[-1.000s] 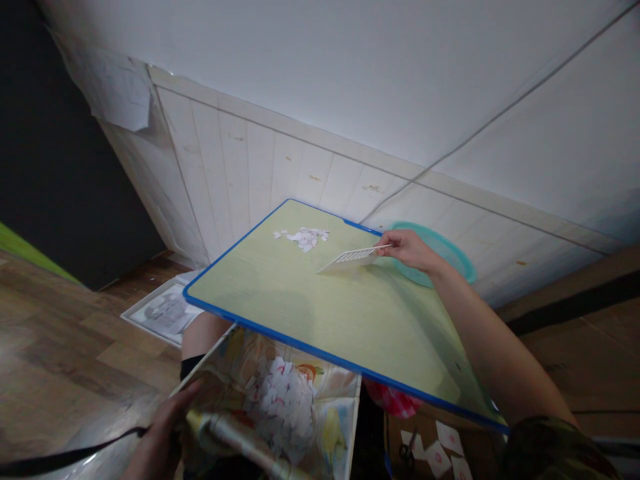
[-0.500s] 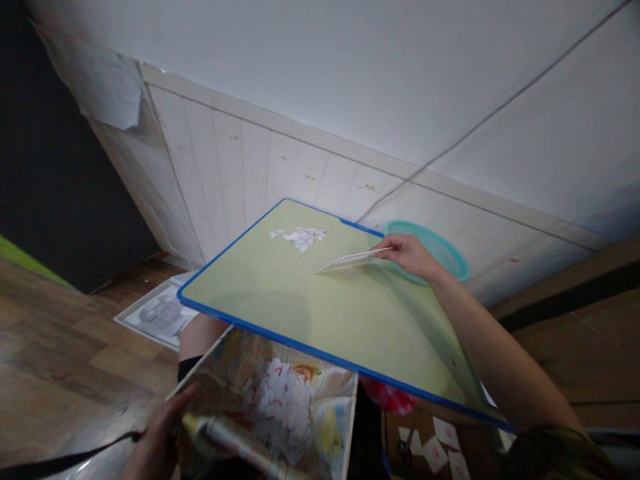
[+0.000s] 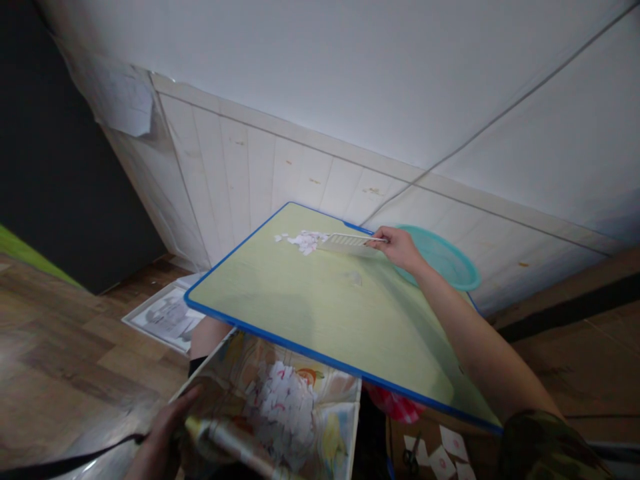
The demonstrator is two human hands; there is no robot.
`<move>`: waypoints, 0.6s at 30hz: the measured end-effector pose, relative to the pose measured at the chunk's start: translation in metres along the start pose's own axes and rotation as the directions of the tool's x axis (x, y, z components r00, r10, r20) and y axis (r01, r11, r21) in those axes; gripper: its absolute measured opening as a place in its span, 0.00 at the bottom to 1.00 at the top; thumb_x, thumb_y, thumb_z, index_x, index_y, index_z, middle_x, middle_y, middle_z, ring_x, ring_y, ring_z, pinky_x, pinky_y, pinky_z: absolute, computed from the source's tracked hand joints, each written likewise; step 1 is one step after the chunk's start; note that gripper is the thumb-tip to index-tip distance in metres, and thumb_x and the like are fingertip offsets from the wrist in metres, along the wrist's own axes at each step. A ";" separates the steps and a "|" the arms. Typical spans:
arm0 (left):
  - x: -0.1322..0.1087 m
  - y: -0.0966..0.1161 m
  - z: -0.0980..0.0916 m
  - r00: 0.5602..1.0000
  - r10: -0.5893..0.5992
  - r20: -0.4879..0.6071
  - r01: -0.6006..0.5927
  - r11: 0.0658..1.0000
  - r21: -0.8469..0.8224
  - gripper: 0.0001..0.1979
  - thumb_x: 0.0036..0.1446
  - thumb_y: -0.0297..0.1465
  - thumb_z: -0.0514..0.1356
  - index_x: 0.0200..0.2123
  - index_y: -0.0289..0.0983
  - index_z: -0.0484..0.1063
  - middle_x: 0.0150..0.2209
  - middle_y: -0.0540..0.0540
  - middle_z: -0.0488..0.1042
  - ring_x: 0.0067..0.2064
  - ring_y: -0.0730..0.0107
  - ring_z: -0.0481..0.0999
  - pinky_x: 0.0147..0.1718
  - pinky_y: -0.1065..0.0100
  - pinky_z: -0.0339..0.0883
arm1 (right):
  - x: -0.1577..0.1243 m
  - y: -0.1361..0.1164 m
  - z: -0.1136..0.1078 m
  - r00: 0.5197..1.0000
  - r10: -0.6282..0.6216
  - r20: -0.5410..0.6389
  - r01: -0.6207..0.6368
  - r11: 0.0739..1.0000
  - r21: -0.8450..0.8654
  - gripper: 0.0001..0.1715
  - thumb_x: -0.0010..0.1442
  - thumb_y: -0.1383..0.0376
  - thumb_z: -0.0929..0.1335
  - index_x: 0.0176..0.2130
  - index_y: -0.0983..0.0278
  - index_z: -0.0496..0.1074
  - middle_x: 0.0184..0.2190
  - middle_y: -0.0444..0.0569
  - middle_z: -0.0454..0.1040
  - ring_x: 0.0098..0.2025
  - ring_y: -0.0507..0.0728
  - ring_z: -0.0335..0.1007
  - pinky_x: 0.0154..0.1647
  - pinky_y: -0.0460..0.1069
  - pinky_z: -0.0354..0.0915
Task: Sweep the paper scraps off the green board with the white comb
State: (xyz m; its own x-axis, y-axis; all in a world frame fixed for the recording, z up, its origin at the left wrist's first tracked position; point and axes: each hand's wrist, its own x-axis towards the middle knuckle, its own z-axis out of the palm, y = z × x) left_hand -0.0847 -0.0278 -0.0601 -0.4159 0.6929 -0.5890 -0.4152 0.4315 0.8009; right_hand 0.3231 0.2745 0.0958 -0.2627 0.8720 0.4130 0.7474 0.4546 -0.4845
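My right hand (image 3: 399,248) pinches a thin white ribbed flat piece (image 3: 350,243) by its end. The far edge of this piece touches a small pile of torn white paper scraps (image 3: 304,241) on a pale green board with a blue rim (image 3: 300,303). In the lower left, my left hand (image 3: 164,430) is closed around the left side of a box lined with fruit-patterned cloth (image 3: 336,427). Inside that box lies a larger heap of paper scraps (image 3: 287,400). A blurred, pale yellow rolled length (image 3: 235,440) crosses in front of it.
A turquoise basin (image 3: 445,257) leans by the wall behind the board. Scissors (image 3: 411,459) and white paper cards with red marks (image 3: 453,441) lie at the lower right. A white tray with papers (image 3: 163,317) rests on the wooden floor (image 3: 107,363).
My right hand has moved the white ribbed piece away from me and slightly left, up to the scraps. My left hand stays at the box. The view has shifted slightly.
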 end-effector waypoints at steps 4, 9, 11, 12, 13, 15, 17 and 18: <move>0.000 0.002 0.002 0.999 -0.049 -0.003 0.049 0.997 -0.058 0.12 0.49 0.42 0.67 0.36 0.44 0.80 0.33 0.50 0.84 0.41 0.51 0.82 0.33 0.62 0.76 | -0.002 -0.009 -0.005 0.997 -0.015 0.082 0.011 0.999 0.046 0.16 0.53 0.52 0.72 0.28 0.62 0.74 0.23 0.43 0.72 0.28 0.54 0.63 0.29 0.48 0.55; 0.007 -0.005 -0.002 0.998 -0.048 -0.031 0.048 0.999 -0.018 0.14 0.49 0.42 0.66 0.38 0.45 0.80 0.38 0.49 0.85 0.49 0.48 0.80 0.35 0.63 0.76 | -0.002 -0.014 -0.010 0.992 -0.027 0.124 0.012 0.993 0.118 0.18 0.52 0.50 0.74 0.29 0.62 0.75 0.23 0.43 0.73 0.28 0.54 0.63 0.30 0.49 0.57; 0.008 -0.006 -0.004 0.999 0.025 -0.031 -0.026 0.999 -0.020 0.13 0.46 0.41 0.66 0.37 0.45 0.81 0.41 0.49 0.84 0.54 0.47 0.77 0.38 0.64 0.76 | 0.000 -0.013 -0.006 0.996 -0.022 0.090 0.010 0.991 0.134 0.18 0.52 0.50 0.74 0.30 0.62 0.75 0.25 0.44 0.75 0.29 0.55 0.66 0.32 0.50 0.60; 0.008 -0.006 -0.004 0.998 0.053 -0.039 -0.054 0.998 -0.025 0.13 0.45 0.41 0.67 0.36 0.45 0.81 0.42 0.49 0.84 0.55 0.47 0.76 0.39 0.64 0.76 | 0.001 -0.012 -0.003 0.997 -0.021 0.076 0.010 0.991 0.136 0.17 0.52 0.51 0.74 0.30 0.62 0.75 0.26 0.45 0.76 0.30 0.55 0.67 0.33 0.50 0.61; 0.007 -0.006 -0.003 0.998 0.049 -0.041 -0.050 0.998 -0.026 0.13 0.44 0.41 0.67 0.35 0.45 0.81 0.41 0.49 0.84 0.55 0.46 0.76 0.39 0.63 0.76 | 0.002 -0.012 0.000 0.997 -0.021 0.069 0.011 0.991 0.135 0.17 0.52 0.51 0.74 0.30 0.62 0.75 0.26 0.45 0.76 0.30 0.56 0.67 0.33 0.50 0.61; 0.005 -0.004 -0.002 0.999 -0.003 -0.032 0.002 1.000 -0.027 0.14 0.44 0.42 0.67 0.35 0.45 0.81 0.38 0.49 0.84 0.52 0.46 0.78 0.39 0.61 0.76 | 0.003 -0.012 0.004 0.997 -0.027 0.075 0.017 0.991 0.130 0.16 0.52 0.51 0.73 0.29 0.62 0.75 0.26 0.45 0.76 0.30 0.56 0.67 0.33 0.50 0.61; 0.004 -0.003 -0.002 1.000 -0.009 -0.022 0.008 1.000 -0.013 0.14 0.44 0.43 0.67 0.35 0.44 0.80 0.37 0.49 0.85 0.48 0.46 0.79 0.40 0.59 0.76 | 0.002 -0.014 0.002 0.993 -0.034 0.112 0.018 0.991 0.135 0.16 0.52 0.51 0.73 0.29 0.62 0.75 0.25 0.44 0.75 0.29 0.55 0.66 0.31 0.50 0.61; 0.003 -0.003 -0.003 1.000 0.026 -0.016 -0.026 1.000 -0.003 0.14 0.44 0.42 0.67 0.35 0.44 0.81 0.38 0.49 0.85 0.48 0.46 0.80 0.40 0.59 0.76 | 0.001 -0.015 0.000 0.990 -0.036 0.135 0.016 0.989 0.146 0.17 0.52 0.51 0.74 0.29 0.62 0.75 0.25 0.44 0.75 0.28 0.55 0.66 0.31 0.50 0.60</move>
State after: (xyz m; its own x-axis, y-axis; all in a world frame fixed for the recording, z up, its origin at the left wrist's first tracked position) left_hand -0.0869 -0.0286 -0.0652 -0.4393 0.6948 -0.5695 -0.4065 0.4116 0.8157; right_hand 0.3117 0.2683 0.1037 -0.3693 0.8717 0.3222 0.6459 0.4900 -0.5854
